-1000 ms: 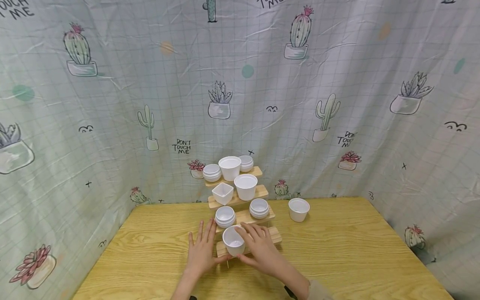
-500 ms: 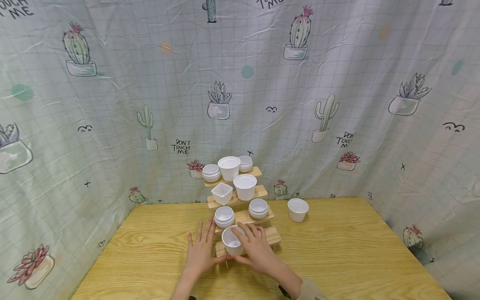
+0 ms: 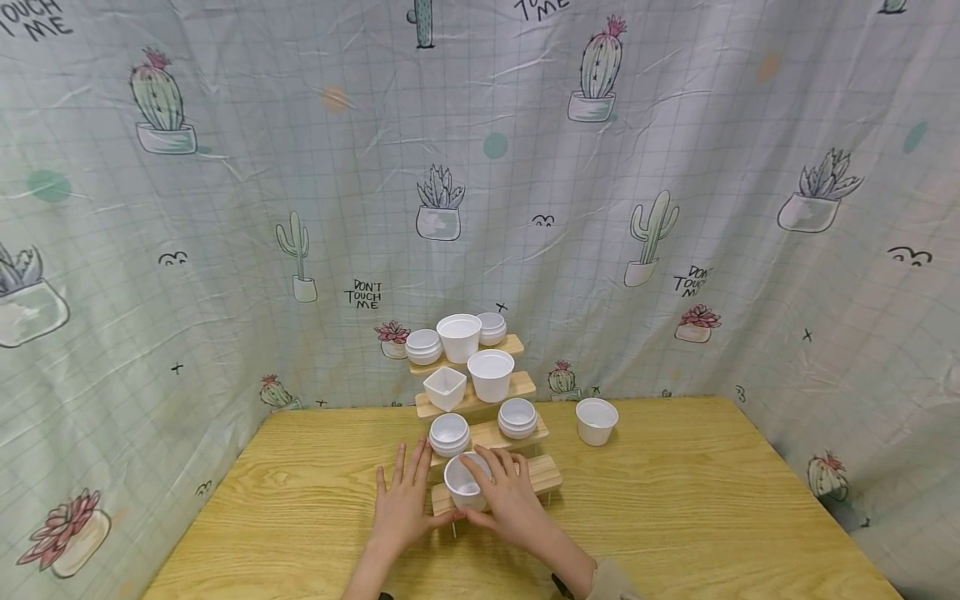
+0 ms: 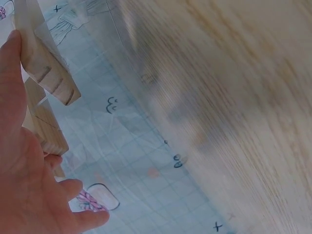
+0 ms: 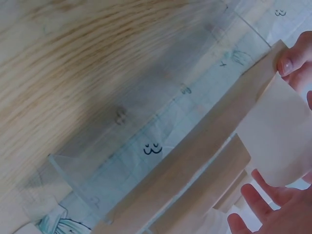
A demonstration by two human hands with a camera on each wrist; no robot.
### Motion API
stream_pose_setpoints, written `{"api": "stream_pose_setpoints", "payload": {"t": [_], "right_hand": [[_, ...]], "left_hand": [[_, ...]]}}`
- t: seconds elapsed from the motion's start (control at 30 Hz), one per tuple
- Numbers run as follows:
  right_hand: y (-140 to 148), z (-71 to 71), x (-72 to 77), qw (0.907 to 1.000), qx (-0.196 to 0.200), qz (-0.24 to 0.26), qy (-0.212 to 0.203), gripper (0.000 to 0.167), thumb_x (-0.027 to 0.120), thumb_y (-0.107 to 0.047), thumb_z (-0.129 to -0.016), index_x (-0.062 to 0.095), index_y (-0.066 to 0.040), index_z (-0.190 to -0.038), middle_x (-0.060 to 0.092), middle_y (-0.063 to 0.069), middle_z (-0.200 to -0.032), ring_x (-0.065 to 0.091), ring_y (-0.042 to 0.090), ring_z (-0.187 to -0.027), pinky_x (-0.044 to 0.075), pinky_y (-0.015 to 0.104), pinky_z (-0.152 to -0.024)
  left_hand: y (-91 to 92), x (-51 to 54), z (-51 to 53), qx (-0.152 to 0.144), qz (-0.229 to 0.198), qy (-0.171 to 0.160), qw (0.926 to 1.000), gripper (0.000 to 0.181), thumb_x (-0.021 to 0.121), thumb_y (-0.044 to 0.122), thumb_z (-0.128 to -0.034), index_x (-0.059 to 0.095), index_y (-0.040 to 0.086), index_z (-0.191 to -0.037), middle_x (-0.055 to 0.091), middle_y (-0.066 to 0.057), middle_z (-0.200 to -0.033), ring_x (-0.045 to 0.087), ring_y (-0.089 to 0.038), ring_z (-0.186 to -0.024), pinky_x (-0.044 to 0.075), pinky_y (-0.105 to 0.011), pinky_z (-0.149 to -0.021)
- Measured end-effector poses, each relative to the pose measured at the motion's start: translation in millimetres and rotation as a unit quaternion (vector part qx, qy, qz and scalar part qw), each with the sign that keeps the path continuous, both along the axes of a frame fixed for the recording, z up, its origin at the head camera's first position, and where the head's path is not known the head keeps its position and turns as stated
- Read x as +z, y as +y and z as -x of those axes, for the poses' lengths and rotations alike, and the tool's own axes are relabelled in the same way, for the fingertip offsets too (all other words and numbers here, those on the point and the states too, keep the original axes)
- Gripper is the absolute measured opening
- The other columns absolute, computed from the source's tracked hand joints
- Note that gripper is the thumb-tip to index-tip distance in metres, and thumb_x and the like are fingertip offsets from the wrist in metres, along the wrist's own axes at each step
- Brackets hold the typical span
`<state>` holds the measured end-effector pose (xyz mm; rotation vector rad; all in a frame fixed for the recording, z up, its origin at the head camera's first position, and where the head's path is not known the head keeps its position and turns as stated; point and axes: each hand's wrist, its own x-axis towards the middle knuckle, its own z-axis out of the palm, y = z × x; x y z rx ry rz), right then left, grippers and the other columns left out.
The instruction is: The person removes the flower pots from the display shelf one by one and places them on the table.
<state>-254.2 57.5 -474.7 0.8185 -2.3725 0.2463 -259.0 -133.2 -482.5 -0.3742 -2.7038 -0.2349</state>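
Note:
On the lowest step of a tiered wooden stand (image 3: 545, 472) sits a round white pot (image 5: 275, 131), upright near the step's left end. My right hand (image 3: 517, 507) holds this pot from the right, its thumb at the front and fingers over the rim and right side. My left hand (image 3: 401, 504) lies along the stand's left side, fingers extended. Its thumb reaches to the lowest step's front left corner and touches the wood in the left wrist view. One step up stand two ringed white pots, a left one (image 3: 450, 435) near my left fingertips and a right one (image 3: 517, 418).
Higher steps bear a square white pot (image 3: 445, 388), two taller round pots and two small ringed ones. Another white pot (image 3: 597, 421) stands on the wooden table (image 3: 675, 500), right of the stand. A cactus-print curtain (image 3: 480, 183) hangs behind and at both sides.
My right hand has shifted slightly left, its thumb sliding further along the pot's front. The left hand stays in place, and the pot shows little movement on the step.

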Motion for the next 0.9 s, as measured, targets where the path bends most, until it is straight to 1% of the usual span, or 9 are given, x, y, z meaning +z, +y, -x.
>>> {"api": "stream_pose_setpoints", "payload": {"t": [0.17, 0.33, 0.5, 0.6, 0.73, 0.9], "right_hand": [[-0.7, 1.5, -1.8, 0.9999, -0.006, 0.004, 0.009, 0.068, 0.063, -0.049, -0.074, 0.042, -0.018, -0.131, 0.047, 0.01, -0.127, 0.044, 0.024, -0.111, 0.037, 0.042, -0.084], [-0.9, 2.6, -2.6, 0.9999, -0.005, 0.01, 0.001, 0.068, 0.063, -0.05, -0.074, 0.042, -0.019, -0.131, 0.047, 0.009, -0.126, 0.043, 0.024, -0.111, 0.037, 0.043, -0.085], [-0.8, 2.8, -2.9, 0.9998, -0.003, 0.016, -0.005, 0.069, 0.064, -0.05, -0.073, 0.042, -0.019, -0.131, 0.046, 0.008, -0.126, 0.043, 0.024, -0.11, 0.037, 0.044, -0.086], [-0.5, 2.5, -3.4, 0.9998, -0.001, 0.019, -0.004, 0.068, 0.064, -0.049, -0.073, 0.042, -0.019, -0.13, 0.047, 0.008, -0.125, 0.043, 0.024, -0.11, 0.036, 0.044, -0.085], [0.1, 2.2, -3.7, 0.9998, -0.001, 0.02, 0.0, 0.068, 0.064, -0.049, -0.073, 0.043, -0.019, -0.13, 0.047, 0.008, -0.124, 0.044, 0.023, -0.109, 0.037, 0.043, -0.084], [1.4, 1.2, -3.3, 0.9999, -0.006, 0.014, 0.004, 0.069, 0.064, -0.05, -0.072, 0.043, -0.018, -0.13, 0.048, 0.007, -0.122, 0.044, 0.024, -0.109, 0.037, 0.043, -0.084]], "left_hand": [[0.7, 1.9, -0.5, 0.002, -0.005, -0.014, 0.9999, 0.112, 0.055, 0.077, -0.0579, 0.024, 0.008, -0.141, 0.022, -0.008, -0.149, 0.018, -0.036, -0.135, 0.02, -0.066, -0.101], [0.7, 1.3, -0.3, 0.002, -0.006, -0.016, 0.9999, 0.113, 0.054, 0.077, -0.0577, 0.023, 0.009, -0.142, 0.02, -0.007, -0.149, 0.017, -0.036, -0.136, 0.019, -0.066, -0.101], [0.9, 1.3, -1.2, -0.002, -0.009, -0.006, 0.9999, 0.112, 0.053, 0.078, -0.0577, 0.024, 0.008, -0.141, 0.022, -0.008, -0.148, 0.02, -0.037, -0.134, 0.019, -0.066, -0.101], [1.0, 2.2, -2.0, -0.002, -0.01, -0.007, 0.9999, 0.112, 0.054, 0.078, -0.0579, 0.025, 0.008, -0.141, 0.023, -0.008, -0.148, 0.02, -0.038, -0.134, 0.019, -0.066, -0.101], [1.1, 2.6, -2.3, -0.002, -0.009, -0.008, 0.9999, 0.112, 0.056, 0.076, -0.0576, 0.025, 0.007, -0.141, 0.023, -0.009, -0.148, 0.02, -0.038, -0.134, 0.019, -0.066, -0.1], [0.7, 0.9, -1.5, -0.006, -0.009, 0.0, 0.9999, 0.112, 0.059, 0.073, -0.0567, 0.025, 0.007, -0.14, 0.025, -0.01, -0.147, 0.022, -0.038, -0.134, 0.02, -0.067, -0.1]]}}
